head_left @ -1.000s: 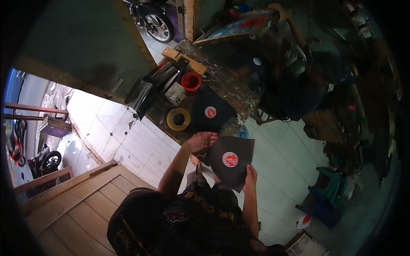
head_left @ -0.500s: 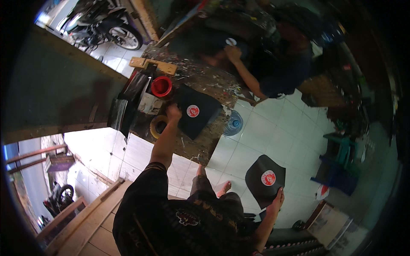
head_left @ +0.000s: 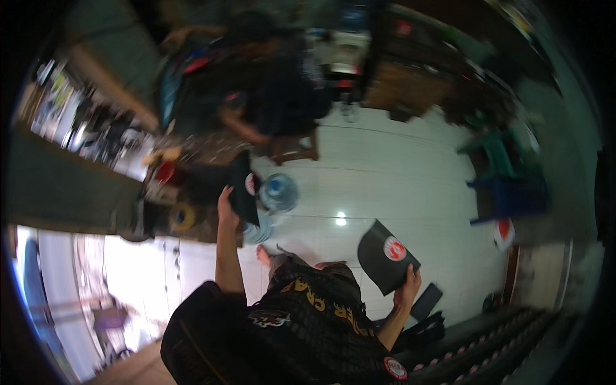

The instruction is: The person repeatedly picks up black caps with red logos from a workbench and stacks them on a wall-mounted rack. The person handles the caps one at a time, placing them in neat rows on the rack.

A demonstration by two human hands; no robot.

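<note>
My left hand (head_left: 226, 206) is closed on the near edge of a black sheet piece (head_left: 241, 204). This sheet has a round red-and-white emblem and stands tilted over the right edge of the workbench (head_left: 208, 224). My right hand (head_left: 407, 290) grips the lower right corner of a similar black sheet piece (head_left: 377, 262), held out over the tiled floor. Its round red-and-white emblem faces up. On the bench, left of my left hand, lie a yellow tape roll (head_left: 181, 217) and a red cup (head_left: 167, 172), both blurred.
A large blue water jug (head_left: 280, 194) stands beside the bench. Another person (head_left: 282, 90) sits across it, one arm over the bench. Green and blue plastic stools (head_left: 507, 192) are at the right. Rows of black pieces with round emblems (head_left: 481, 359) lie at lower right.
The view has swung to the right. My left hand, earlier beside the black sheet lying on the bench, now has it lifted and tilted. My right hand still holds its sheet.
</note>
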